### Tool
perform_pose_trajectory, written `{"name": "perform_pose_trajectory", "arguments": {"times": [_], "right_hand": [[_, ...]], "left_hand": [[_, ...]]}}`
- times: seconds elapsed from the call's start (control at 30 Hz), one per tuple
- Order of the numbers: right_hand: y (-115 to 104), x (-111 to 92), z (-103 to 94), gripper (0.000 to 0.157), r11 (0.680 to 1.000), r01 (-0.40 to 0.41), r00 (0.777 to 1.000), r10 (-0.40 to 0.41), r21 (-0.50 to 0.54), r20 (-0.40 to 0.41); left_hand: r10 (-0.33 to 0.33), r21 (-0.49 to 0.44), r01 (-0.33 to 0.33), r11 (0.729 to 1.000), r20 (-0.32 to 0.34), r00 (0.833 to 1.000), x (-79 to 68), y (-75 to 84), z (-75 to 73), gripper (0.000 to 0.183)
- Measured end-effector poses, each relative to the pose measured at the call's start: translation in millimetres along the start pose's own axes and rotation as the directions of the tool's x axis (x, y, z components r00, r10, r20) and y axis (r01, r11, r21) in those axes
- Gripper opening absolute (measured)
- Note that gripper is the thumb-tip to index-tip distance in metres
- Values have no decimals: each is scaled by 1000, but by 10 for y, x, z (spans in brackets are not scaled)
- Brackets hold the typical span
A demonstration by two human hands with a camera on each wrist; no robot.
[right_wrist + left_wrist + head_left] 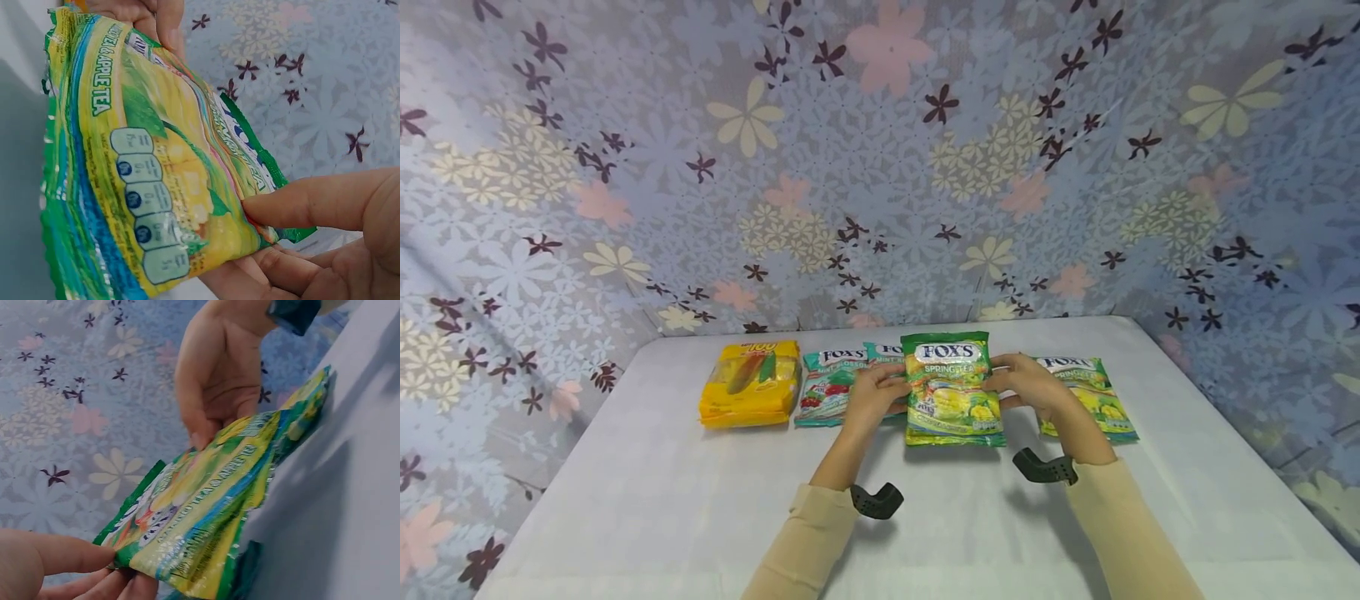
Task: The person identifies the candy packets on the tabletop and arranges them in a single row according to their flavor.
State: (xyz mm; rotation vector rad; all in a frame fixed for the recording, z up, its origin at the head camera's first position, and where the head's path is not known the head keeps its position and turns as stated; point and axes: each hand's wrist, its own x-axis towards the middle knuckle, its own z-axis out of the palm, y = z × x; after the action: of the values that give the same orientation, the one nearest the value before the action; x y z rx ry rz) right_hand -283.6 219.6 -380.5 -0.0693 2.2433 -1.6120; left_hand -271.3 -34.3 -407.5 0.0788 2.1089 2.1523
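A green and yellow Fox's Spring Tea candy bag [953,396] is held upright between both hands, above the white table. Its left edge is pinched by my left hand [876,393], thumb in front and fingers behind. My right hand [1028,385] pinches the opposite edge the same way; in the right wrist view its thumb presses the front of the candy bag [169,169]. The left wrist view shows both hands on the bag [194,506] from the side. Behind it, two teal Fox's Mint bags [826,390] lie side by side, one mostly covered.
Another Spring Tea bag [1093,400] lies on the right, partly behind the right hand. Yellow packets [752,383] sit at the left of the row on the white-covered table [700,508]. A flowered cloth [880,167] hangs behind the table.
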Motion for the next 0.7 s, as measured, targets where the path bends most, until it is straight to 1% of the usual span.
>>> {"name": "perform_pose_trajectory", "arguments": {"times": [0.13,0.17,0.27,0.33,0.43,0.5,0.6,0.67,0.7], "right_hand": [[49,31,-58,67,1000,-8,999,7,-27,-31],[58,36,-71,66,999,-5,999,4,-41,-37],[96,34,-113,65,995,18,998,-24,-101,-54],[127,24,-147,65,990,31,997,-40,-134,-66],[179,23,-211,65,987,25,995,-40,-162,-90],[207,31,-257,67,987,9,995,-25,-159,-101],[230,75,-304,75,989,-16,995,1,-149,-102],[234,114,-317,80,989,-26,995,12,-145,-99],[235,136,-319,83,989,-30,995,15,-147,-102]], "left_hand": [[-21,-34,21,999,-6,1000,38,-74,85,41],[-29,-33,29,999,-9,1000,48,-88,111,41],[-26,5,26,1000,-1,1000,77,-100,201,43],[-23,51,22,998,2,1000,106,-94,259,44],[-21,132,19,991,11,1000,171,-83,337,46],[-2,202,-1,979,14,1000,233,-87,390,46],[36,287,-38,957,14,999,331,-103,449,45],[63,328,-62,943,9,998,390,-122,478,44],[72,334,-70,940,7,997,417,-132,489,43]]}}
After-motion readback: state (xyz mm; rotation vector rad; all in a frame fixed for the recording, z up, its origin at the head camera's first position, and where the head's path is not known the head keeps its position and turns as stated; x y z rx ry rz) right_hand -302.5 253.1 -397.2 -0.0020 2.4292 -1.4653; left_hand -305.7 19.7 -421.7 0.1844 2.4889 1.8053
